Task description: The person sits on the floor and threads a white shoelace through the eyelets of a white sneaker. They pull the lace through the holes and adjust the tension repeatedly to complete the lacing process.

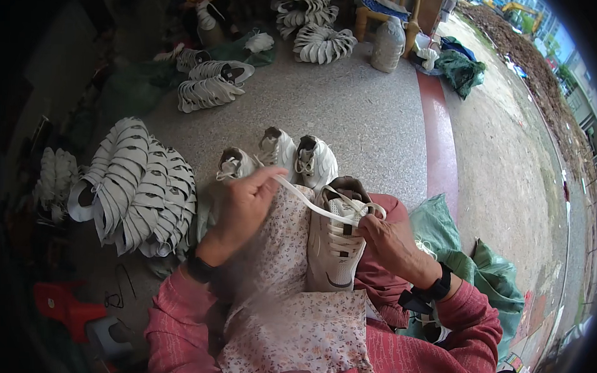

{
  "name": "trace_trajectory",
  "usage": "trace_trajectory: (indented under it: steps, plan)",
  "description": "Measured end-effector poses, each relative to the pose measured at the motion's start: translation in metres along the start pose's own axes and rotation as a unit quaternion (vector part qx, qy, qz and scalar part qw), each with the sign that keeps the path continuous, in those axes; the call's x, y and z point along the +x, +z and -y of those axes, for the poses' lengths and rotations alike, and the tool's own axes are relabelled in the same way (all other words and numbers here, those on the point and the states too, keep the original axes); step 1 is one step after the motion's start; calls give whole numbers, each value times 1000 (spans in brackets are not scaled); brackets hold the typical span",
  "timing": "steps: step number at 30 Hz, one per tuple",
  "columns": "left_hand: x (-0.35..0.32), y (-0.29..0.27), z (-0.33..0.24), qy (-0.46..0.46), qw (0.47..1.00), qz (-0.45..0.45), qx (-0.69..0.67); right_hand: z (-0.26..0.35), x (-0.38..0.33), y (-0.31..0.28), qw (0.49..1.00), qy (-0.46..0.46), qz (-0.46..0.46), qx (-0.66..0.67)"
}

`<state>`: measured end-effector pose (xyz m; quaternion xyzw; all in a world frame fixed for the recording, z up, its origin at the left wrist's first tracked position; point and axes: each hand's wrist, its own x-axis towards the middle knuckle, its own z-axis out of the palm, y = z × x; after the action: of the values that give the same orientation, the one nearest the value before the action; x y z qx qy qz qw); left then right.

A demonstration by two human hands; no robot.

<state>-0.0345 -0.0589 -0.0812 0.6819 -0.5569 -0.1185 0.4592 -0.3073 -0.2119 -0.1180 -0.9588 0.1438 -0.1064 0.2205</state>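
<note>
A white and beige sneaker [336, 244] rests on my lap over a floral apron [287, 331], its toe toward me and its dark-lined opening facing away. The white shoelace [304, 198] runs through its eyelets and is drawn out to the left. My left hand [247, 201], closed, pinches the lace's far stretch to the left of the shoe. My right hand [394, 246] is closed on the lace at the shoe's right side, near the top eyelets. Its fingertips touch or nearly touch the upper.
Three laced sneakers [277, 148] stand on the floor just beyond my knees. Nested stacks of shoe uppers [144, 188] lie at the left, with more [324, 44] at the back. A red stool [61, 310] is at lower left, green sacks [489, 278] at right, a plastic jug [387, 45] farther off.
</note>
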Motion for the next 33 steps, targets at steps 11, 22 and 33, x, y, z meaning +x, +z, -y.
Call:
trace_trajectory:
  steps: [11,22,33]
  plan:
    - [11,74,1,94,982,153,-55,48,-17,-34,991,88,69,78]
    - [11,8,30,-143,812,-6,-567,-24,-8,-53,980,121,-160,-5]
    - [-20,-71,43,-77,668,-130,-729,-18,-3,-36,967,174,-100,154]
